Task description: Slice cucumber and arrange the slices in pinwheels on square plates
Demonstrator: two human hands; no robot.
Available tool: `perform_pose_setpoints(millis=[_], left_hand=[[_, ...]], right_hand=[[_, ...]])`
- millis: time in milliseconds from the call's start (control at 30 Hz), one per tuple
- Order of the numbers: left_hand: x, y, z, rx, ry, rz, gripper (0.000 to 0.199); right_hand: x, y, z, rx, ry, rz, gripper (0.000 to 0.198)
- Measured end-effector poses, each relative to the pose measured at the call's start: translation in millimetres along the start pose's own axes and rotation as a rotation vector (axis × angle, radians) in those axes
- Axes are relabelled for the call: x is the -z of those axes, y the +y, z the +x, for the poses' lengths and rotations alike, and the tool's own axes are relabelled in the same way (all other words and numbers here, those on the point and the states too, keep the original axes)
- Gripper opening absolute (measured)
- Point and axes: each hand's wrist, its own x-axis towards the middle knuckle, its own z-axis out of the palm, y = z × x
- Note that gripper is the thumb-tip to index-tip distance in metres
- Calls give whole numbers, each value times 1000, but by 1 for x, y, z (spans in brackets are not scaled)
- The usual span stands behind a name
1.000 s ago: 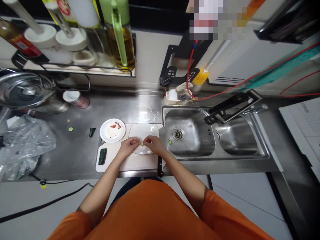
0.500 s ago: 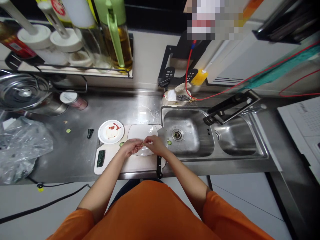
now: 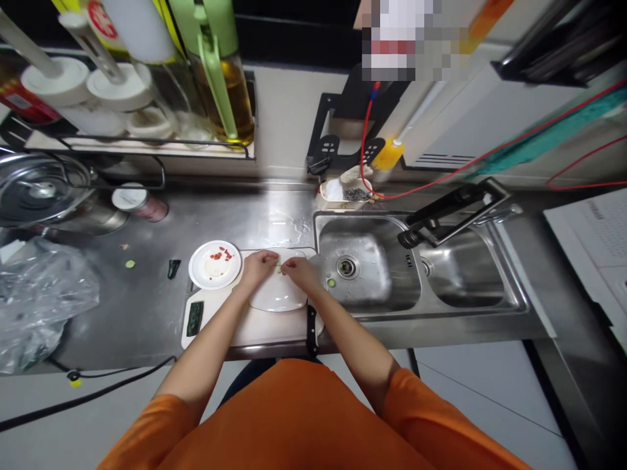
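Observation:
My left hand (image 3: 258,267) and my right hand (image 3: 300,271) are close together above a white squarish plate (image 3: 278,298), fingers curled in a pinch. Small pale bits show between the fingertips, too small to name. The plate rests on a light cutting board (image 3: 267,331). A dark green piece of cucumber (image 3: 194,318) lies at the board's left end. Beyond it, a round white dish (image 3: 196,277) carries several chopped red bits. A knife with a black handle (image 3: 312,329) lies to the right of the plate, its blade partly behind my right arm.
On the right is a steel double sink (image 3: 367,261) with a black faucet (image 3: 431,219). To the left lie a cucumber end (image 3: 173,268), a small green slice (image 3: 130,264), a clear plastic bag (image 3: 46,294) and a canister (image 3: 140,202). Seasoning jars (image 3: 120,94) stand on a rack above.
My hands have shifted slightly away from my body over the plate. The fingertips have drawn apart a little, and small pale bits now show between them. The view has tilted slightly.

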Motion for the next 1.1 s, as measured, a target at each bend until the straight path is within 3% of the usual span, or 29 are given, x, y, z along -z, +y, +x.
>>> perform_pose_setpoints(millis=[133, 367, 867, 1000, 1100], left_hand=[[-5, 8, 12, -172, 79, 229, 19], [-14, -4, 23, -290, 142, 455, 20], [-24, -22, 25, -421, 262, 624, 19], [-24, -25, 23, -453, 276, 611, 23], [-23, -28, 21, -499, 275, 590, 24]], right_hand=[[-3, -7, 19, -43, 75, -140, 17], [-7, -11, 32, -75, 85, -297, 18], [-11, -26, 20, -82, 110, -510, 23], [-13, -18, 12, -9, 142, -520, 22], [-17, -5, 0, 173, 202, -588, 23]])
